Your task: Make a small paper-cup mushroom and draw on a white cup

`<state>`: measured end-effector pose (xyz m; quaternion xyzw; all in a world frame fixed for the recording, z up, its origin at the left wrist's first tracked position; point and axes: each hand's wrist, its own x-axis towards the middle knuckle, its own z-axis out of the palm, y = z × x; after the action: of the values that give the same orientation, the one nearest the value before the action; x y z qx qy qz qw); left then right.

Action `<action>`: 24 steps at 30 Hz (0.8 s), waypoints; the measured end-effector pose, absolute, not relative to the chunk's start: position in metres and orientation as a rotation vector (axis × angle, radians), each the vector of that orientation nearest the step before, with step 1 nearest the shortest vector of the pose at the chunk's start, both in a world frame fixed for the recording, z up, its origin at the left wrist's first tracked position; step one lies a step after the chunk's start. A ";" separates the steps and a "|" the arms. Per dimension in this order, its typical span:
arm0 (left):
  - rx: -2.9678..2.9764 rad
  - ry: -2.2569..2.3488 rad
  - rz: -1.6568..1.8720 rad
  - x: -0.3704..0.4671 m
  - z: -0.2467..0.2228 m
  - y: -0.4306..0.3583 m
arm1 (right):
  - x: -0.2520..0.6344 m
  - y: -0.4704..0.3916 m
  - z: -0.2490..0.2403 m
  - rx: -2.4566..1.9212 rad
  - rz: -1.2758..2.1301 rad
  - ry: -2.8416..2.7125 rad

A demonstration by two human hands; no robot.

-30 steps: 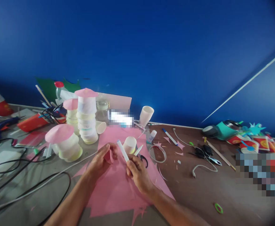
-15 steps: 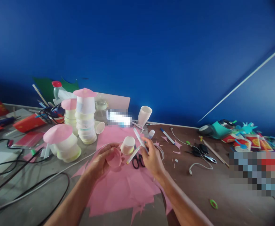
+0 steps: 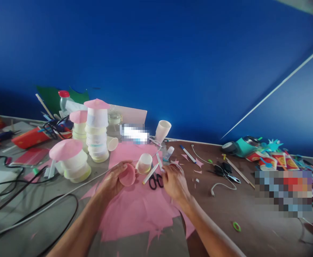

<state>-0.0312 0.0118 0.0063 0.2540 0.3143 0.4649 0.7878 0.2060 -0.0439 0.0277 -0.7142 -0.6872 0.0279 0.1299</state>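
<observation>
My left hand (image 3: 116,176) is closed on a small pink paper disc (image 3: 127,175), held by its edge above the pink paper sheets (image 3: 135,214). My right hand (image 3: 174,181) is low over the right side of the sheets, its fingers bent around the near end of a slim white stick (image 3: 159,161); the fingertips are partly hidden. Between the hands lie a white pen (image 3: 150,174) with a yellowish end and black-handled scissors (image 3: 155,181). Just behind them is a small white paper cup (image 3: 145,162).
Stacked white cups with pink paper roofs (image 3: 96,132) stand at left, beside black cables (image 3: 9,200). A tilted white cup (image 3: 163,130) is by the blue wall. To the right lie a blue-capped marker (image 3: 188,154), a white cord (image 3: 222,185) and a green ring (image 3: 236,226).
My right hand has come down and nearer with the white stick, which was raised before. The pink disc in my left hand has turned and shifted slightly. A small bottle behind the right hand shows more fully.
</observation>
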 end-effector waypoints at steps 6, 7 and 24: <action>0.535 0.683 1.037 -0.032 0.004 0.013 | 0.192 -0.043 0.018 -2.031 0.296 -2.035; 0.534 0.680 1.041 -0.032 0.004 0.013 | 0.190 -0.041 0.018 -2.016 0.302 -2.058; 0.504 0.687 1.051 -0.029 0.004 0.012 | 0.198 -0.022 0.009 -1.640 -0.071 -2.245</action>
<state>-0.0293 0.0119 0.0043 0.2332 0.3180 0.4863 0.7798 0.1982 -0.0225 0.0086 -0.5800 -0.7942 -0.0252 0.1794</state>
